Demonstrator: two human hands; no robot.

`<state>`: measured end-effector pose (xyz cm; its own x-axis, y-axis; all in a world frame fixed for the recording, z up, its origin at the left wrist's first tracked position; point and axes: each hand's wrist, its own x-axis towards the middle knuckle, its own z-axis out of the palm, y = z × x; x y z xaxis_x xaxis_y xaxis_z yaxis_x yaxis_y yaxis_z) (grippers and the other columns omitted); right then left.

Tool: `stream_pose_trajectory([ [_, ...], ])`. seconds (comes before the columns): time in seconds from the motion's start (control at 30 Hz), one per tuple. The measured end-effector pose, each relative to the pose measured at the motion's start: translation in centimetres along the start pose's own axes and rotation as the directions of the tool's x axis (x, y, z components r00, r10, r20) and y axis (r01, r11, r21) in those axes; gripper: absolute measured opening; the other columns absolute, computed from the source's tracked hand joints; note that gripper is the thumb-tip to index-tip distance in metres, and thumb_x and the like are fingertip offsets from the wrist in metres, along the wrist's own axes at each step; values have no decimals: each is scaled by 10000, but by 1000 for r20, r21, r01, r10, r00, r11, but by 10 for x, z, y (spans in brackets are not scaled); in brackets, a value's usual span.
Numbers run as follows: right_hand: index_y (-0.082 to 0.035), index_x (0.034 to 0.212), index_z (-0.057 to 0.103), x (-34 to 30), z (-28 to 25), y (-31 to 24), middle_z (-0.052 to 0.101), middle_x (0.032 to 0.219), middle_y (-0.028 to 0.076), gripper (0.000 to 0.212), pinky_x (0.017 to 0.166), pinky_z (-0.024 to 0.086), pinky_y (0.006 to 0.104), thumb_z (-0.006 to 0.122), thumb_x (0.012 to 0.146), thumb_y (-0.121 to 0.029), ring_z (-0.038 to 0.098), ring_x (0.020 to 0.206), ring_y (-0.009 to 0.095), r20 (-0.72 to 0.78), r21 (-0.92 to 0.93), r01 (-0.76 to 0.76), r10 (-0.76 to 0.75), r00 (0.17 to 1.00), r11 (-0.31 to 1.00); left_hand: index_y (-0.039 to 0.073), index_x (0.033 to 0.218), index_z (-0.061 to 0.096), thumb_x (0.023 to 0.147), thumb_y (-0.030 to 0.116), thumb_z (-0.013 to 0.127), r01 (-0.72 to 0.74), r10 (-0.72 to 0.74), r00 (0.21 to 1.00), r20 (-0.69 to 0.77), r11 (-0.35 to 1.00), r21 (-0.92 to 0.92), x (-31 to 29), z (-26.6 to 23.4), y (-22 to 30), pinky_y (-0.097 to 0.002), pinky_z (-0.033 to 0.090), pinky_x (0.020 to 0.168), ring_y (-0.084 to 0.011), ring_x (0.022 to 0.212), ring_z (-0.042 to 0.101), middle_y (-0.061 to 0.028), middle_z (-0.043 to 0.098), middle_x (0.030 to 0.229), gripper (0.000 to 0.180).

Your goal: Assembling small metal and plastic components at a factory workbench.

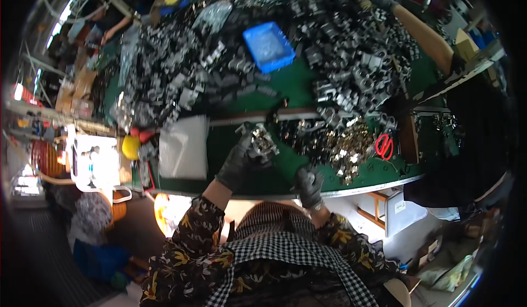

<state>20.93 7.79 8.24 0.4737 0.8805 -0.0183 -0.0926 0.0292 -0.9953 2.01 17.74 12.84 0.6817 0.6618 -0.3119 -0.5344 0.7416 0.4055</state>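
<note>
Left hand (pixel 236 161) gloved, closed around a metal part (pixel 261 141) jutting up and right of its fingers; right hand (pixel 309 183) just beside, lower right, curled, grip unclear.

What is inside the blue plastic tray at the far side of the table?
The blue plastic tray holds a thin layer of small pale, silvery pieces; their kind is too small to tell. Grey metal parts crowd around it, hiding the table beneath.

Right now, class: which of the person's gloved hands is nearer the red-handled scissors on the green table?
Right. The right hand sits just left of the scissors; the left hand, gripping a metal part, is farther left.
</note>
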Motion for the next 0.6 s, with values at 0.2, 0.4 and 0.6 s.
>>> stream_pose_trajectory([
  [0.2, -57, 708, 552, 4, -5, 31, 525, 553, 56, 132, 454, 384, 281, 655, 789, -78, 517, 482, 140, 76, -210, 35, -19, 997, 977, 198, 1008, 618, 898, 491, 567, 50, 31, 977, -210, 928, 369, 142, 56, 93, -359, 518, 637, -148, 644, 600, 7, 623, 726, 318],
  [0.4, -43, 671, 543, 13, -5, 26, 521, 544, 6, 259, 435, 365, 251, 629, 874, -178, 496, 471, 88, -94, 165, -332, 350, 932, 929, 174, 939, 638, 912, 417, 532, 184, 31, 904, -426, 872, 454, 319, 48, 160, -424, 533, 668, -221, 705, 614, -33, 630, 831, 266],
  [0.6, -51, 674, 539, 20, -1, -1, 517, 540, 13, 302, 432, 343, 232, 586, 911, -233, 462, 456, 85, -114, 103, -341, 351, 929, 935, 123, 1090, 636, 946, 379, 461, 323, 504, 716, -484, 375, 869, 465, -1, 198, -429, 527, 803, -287, 963, 632, -94, 649, 1115, 343],
])
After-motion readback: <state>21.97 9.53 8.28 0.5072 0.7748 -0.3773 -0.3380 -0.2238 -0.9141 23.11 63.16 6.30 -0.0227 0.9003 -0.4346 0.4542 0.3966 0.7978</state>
